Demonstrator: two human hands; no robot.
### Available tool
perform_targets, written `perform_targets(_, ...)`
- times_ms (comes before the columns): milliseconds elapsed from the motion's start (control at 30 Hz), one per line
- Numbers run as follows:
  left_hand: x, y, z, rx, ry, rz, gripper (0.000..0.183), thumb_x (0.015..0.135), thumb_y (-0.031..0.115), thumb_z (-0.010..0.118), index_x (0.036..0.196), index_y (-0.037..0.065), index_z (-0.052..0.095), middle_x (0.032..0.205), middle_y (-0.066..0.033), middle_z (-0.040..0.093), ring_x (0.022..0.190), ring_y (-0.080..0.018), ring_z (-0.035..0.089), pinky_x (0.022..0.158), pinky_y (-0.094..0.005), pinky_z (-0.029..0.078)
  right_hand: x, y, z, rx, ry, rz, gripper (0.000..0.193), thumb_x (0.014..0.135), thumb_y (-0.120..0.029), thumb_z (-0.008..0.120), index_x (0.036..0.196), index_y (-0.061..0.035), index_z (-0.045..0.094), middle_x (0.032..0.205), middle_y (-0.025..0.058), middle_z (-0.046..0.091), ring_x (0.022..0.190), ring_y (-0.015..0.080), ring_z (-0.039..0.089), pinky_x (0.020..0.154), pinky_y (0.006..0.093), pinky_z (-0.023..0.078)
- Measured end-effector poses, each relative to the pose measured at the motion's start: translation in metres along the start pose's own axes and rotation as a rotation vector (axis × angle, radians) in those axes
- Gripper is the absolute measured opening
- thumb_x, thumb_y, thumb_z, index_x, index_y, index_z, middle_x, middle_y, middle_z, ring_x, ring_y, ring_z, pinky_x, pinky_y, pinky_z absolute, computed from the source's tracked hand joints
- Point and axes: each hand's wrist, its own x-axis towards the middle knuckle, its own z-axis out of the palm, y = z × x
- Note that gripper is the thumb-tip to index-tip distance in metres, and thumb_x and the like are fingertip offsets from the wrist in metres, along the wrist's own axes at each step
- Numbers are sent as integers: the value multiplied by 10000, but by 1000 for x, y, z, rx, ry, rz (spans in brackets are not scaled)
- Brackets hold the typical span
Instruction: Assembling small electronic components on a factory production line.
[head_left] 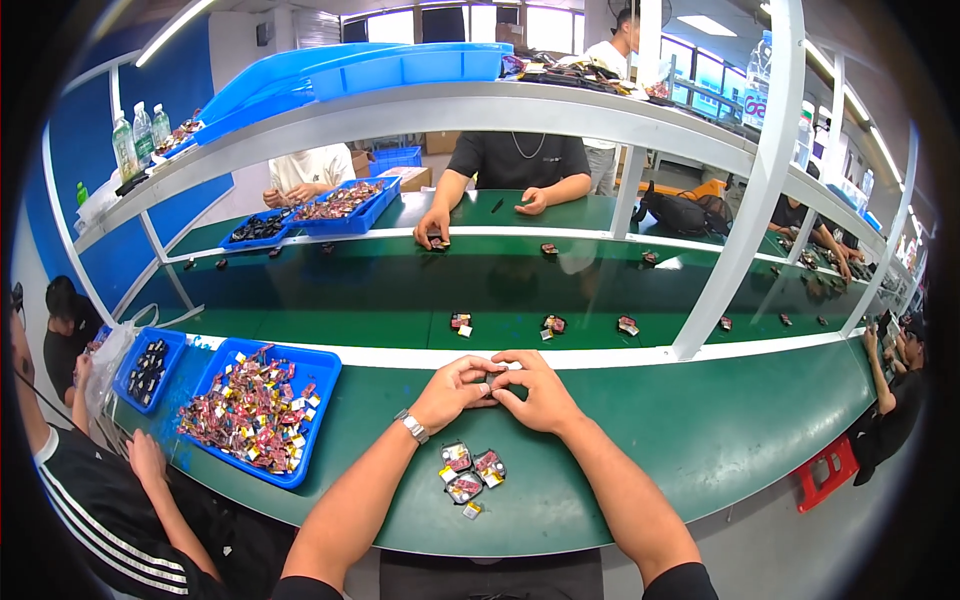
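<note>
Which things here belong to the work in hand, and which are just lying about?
Seemingly the work: held part between left hand and right hand; table parts; large bin; small bin.

Seemingly just about: bottles; bag; red stool.

Bottles (142, 135) are grouped on a raised shelf (400, 113), a black backpack (682, 213) is framed by white posts (750, 190), and a red stool (828, 488) is seen at right.

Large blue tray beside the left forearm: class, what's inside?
The tray holds a heap of small red, white and yellow pieces; lower pieces and most of the bottom are covered.
</note>
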Motion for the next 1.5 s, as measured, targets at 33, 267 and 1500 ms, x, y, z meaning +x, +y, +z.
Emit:
perform_targets(33,0,0,0,2,0,1,304,911,-73,496,1204,10,498,1303,-127,537,1150,-201,579,984,-368,529,0,0,-1,0,2,-1,83,785,-107,701,866,-90,706,1222,81,593,1182,275,508,1018,392,412)
perform_targets(267,0,-7,-5,-89,38,16,296,930,-28,521,1220,29,507,1305,-120,545,1148,-202,586,970,-368,533,0,-3,5,12,46,-8,73,799,-110,695,866,-80,703,1212,74,590,1175,268,514,994,380,431)
perform_targets(1500,3,-11,-8,-279,-10,131,227,959,68,555,1181,36,521,1306,-137,556,1157,-213,580,974,-393,511,3,-18,20,100,246,10,148,779,-82,715,925,-75,735,1252,75,587,1187,282,505,956,371,462)
